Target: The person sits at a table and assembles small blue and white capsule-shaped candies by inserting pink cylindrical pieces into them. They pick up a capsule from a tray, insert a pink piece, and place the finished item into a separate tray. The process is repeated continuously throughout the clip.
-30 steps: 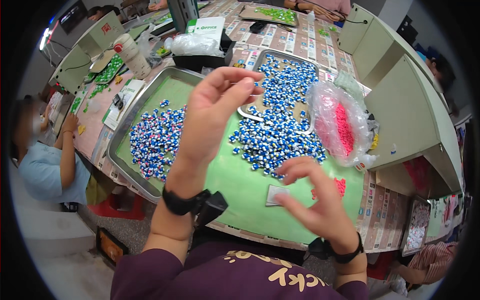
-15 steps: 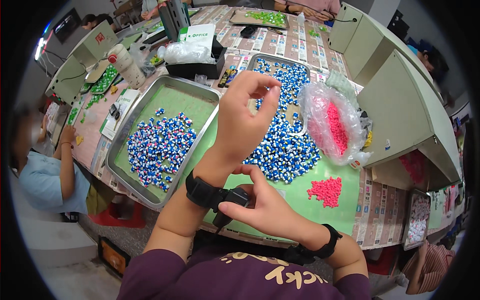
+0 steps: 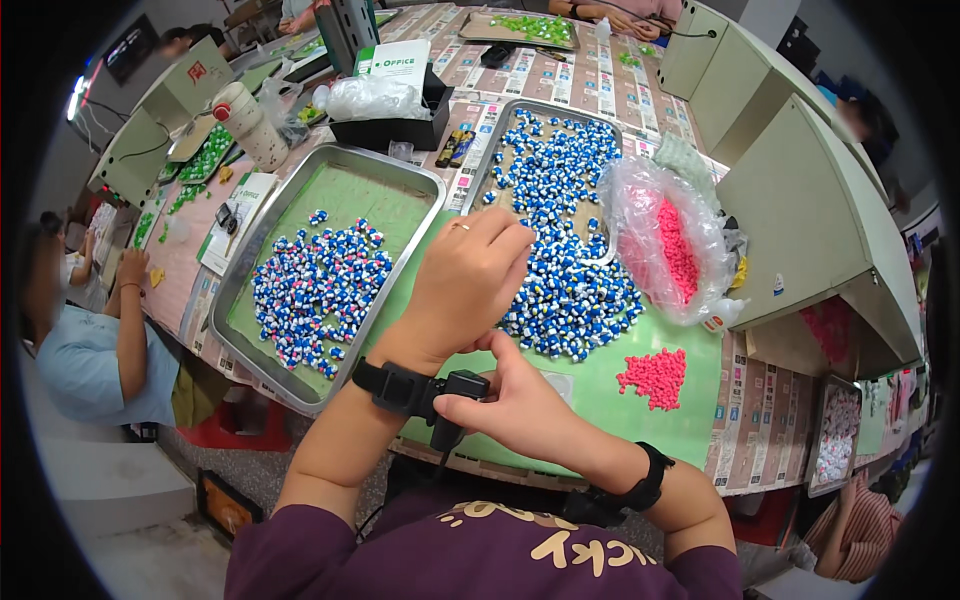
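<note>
My left hand (image 3: pixel 470 280) is raised over the green mat with its fingers curled in, and nothing shows in it. A black strap (image 3: pixel 408 388) circles that wrist, carrying a small black box-shaped device (image 3: pixel 466 384) with a cable hanging down. My right hand (image 3: pixel 520 405) grips this device, its thumb on the near side and its fingers behind it. Beyond the hands lies a heap of small blue and white beads (image 3: pixel 570 310), which spills out of a metal tray (image 3: pixel 484 150). A little pile of pink pieces (image 3: pixel 654 379) sits on the mat (image 3: pixel 600 440).
At left stands a larger metal tray (image 3: pixel 225 300) with blue, white and pink beads. A plastic bag of pink pieces (image 3: pixel 678 255) rests beside a pale metal housing (image 3: pixel 800 230). Farther back is a black box (image 3: pixel 395 133); a co-worker in light blue (image 3: pixel 110 360) sits left.
My left hand has come down and its fingers have curled in from a looser bend. The left forearm has shifted slightly left; the right hand stays on the device.
</note>
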Demonstrator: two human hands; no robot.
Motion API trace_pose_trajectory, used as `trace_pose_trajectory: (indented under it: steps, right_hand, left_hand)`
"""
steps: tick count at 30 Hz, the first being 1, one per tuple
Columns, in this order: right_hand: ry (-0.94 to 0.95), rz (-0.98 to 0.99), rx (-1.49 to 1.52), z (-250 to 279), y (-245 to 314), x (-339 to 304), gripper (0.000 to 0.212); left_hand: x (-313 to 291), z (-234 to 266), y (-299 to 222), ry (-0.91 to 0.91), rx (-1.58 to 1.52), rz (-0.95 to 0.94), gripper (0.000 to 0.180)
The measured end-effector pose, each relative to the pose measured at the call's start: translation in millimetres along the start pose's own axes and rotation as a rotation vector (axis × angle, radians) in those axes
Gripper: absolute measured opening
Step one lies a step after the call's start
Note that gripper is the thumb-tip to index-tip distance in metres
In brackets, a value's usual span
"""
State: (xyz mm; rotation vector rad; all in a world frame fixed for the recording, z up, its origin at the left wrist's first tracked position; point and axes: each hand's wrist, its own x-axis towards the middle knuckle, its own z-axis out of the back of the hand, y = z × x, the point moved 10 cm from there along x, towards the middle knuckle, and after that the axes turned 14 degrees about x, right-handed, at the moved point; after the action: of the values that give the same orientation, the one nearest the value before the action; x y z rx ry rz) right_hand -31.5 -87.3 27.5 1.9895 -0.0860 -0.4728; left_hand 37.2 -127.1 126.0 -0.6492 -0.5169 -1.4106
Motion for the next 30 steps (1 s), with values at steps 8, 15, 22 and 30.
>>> trace_pose_trajectory:
  steps: [8,15,22,30]
  right_hand:
    - [0.006,-0.084,0.142,-14,-2,2,0.068]
    - [0.160,-0.078,0.136,-26,0,-13,0.081]
    - [0.055,0.062,-0.173,2,32,-39,0.079]
    - [-0.294,0.416,-0.116,91,86,-80,0.035]
  left_hand:
    - [10,-11,-1,0.015,0.130,-0.173,0.013]
    - [2,-22,34,0.062,-0.819,0.446,0.009]
    - [-33,-39,52,0.210,-1.019,0.648,0.014]
    - [-50,-11,55,0.108,-0.322,0.347,0.011]
